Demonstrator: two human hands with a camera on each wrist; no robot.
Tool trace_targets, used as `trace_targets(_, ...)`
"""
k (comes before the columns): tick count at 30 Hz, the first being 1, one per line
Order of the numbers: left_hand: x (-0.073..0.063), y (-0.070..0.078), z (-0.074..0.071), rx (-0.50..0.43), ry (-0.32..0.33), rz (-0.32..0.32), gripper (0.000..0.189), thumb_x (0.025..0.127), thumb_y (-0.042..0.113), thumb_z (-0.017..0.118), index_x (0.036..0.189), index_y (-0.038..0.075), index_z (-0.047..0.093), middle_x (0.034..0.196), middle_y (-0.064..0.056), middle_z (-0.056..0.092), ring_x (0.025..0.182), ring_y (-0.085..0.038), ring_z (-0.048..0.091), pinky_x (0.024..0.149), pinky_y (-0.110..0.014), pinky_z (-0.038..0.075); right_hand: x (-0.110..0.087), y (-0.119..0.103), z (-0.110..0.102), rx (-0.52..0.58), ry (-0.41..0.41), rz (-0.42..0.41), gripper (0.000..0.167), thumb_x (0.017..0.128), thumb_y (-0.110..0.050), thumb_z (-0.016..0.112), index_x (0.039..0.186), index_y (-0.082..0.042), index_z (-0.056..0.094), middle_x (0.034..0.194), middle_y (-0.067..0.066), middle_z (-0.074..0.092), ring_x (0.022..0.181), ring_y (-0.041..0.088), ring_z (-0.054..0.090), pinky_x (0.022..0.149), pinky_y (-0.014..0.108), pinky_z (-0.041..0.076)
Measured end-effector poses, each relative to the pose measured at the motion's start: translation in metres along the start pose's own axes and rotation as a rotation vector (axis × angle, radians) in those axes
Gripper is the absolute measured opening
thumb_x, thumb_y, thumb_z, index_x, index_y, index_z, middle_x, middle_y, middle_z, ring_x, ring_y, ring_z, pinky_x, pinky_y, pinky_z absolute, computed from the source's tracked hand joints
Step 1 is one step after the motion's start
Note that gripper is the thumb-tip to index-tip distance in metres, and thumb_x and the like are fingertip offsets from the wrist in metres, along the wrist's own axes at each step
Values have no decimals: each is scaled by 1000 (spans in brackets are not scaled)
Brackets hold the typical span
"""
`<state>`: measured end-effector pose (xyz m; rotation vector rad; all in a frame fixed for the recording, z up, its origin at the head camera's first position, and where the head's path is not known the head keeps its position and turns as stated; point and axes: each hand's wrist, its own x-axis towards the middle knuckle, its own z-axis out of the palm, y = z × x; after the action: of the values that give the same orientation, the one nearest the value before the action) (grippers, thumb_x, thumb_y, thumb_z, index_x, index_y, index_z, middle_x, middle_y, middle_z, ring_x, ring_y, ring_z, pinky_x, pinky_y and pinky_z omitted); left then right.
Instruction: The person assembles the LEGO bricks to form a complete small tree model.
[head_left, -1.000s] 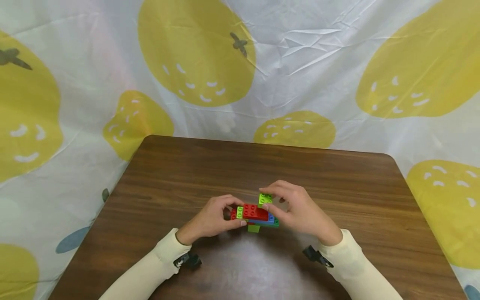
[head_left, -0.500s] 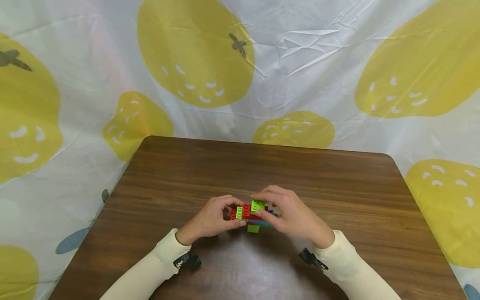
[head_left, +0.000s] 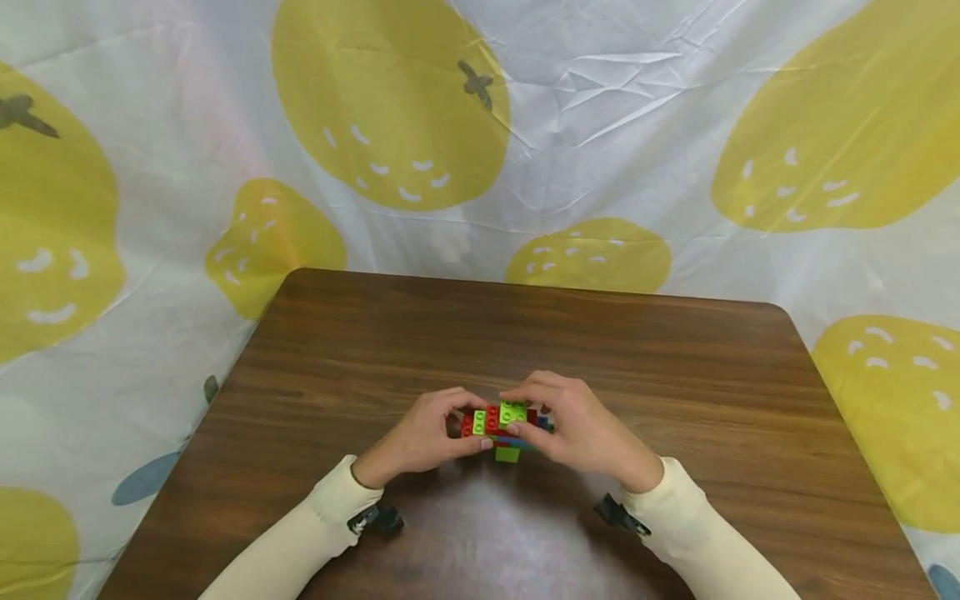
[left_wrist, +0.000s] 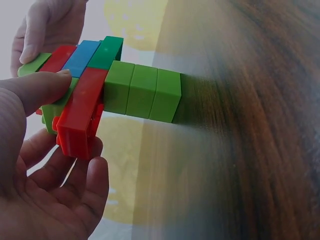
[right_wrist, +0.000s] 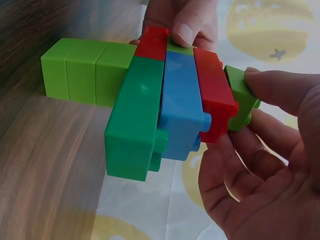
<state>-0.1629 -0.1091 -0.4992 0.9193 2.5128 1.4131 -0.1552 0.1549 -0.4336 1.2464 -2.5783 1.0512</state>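
In the middle of the table, a toy-brick build stands on a column of light green bricks (left_wrist: 142, 92). Above it are layers with a lower red brick (left_wrist: 82, 107), a dark green brick (right_wrist: 135, 115), a blue brick (right_wrist: 182, 95) and an upper red brick (right_wrist: 215, 90). My left hand (head_left: 416, 437) grips the build's left end, thumb on the near side, fingers behind. My right hand (head_left: 588, 429) pinches a small light green brick (right_wrist: 240, 97) at the upper red brick's studs. It looks slightly tilted; whether it is pressed fully down, I cannot tell.
The brown wooden table (head_left: 420, 333) has rounded far corners. Behind it hangs a white curtain (head_left: 420, 242) with yellow fruit prints. A small black camera mount (head_left: 375, 518) sits on the left wrist, another mount (head_left: 622, 515) on the right.
My right hand has moved left and slightly down, bringing the light green brick from above the build's right part onto the upper red brick. The left hand keeps its grip in place.
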Motion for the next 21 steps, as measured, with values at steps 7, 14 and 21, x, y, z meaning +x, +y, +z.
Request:
trace_targets(7, 0, 2, 1, 7, 3, -7, 38, 92, 31, 84, 124, 13, 73, 110, 2, 73, 91, -9, 67, 80, -28, 60, 5, -2, 0, -9, -36, 16, 30, 93, -19, 83, 120, -8, 77, 101, -4, 70, 75, 7, 59, 64, 20, 52)
trace_targets(14, -3, 0, 1, 14, 12, 1, 38, 92, 29, 85, 124, 13, 73, 110, 3, 72, 92, -8, 67, 80, -27, 60, 7, -1, 0, 2, -52, 20, 28, 92, -18, 84, 117, -8, 76, 101, -3, 72, 78, 6, 63, 68, 23, 56)
trace_targets(21, 0, -1, 2, 18, 8, 6, 38, 92, 31, 84, 124, 13, 73, 110, 2, 72, 92, -9, 67, 81, -28, 60, 2, 1, -2, -6, -57, 51, 35, 92, -22, 85, 124, -13, 75, 105, -5, 72, 80, 4, 62, 70, 24, 56)
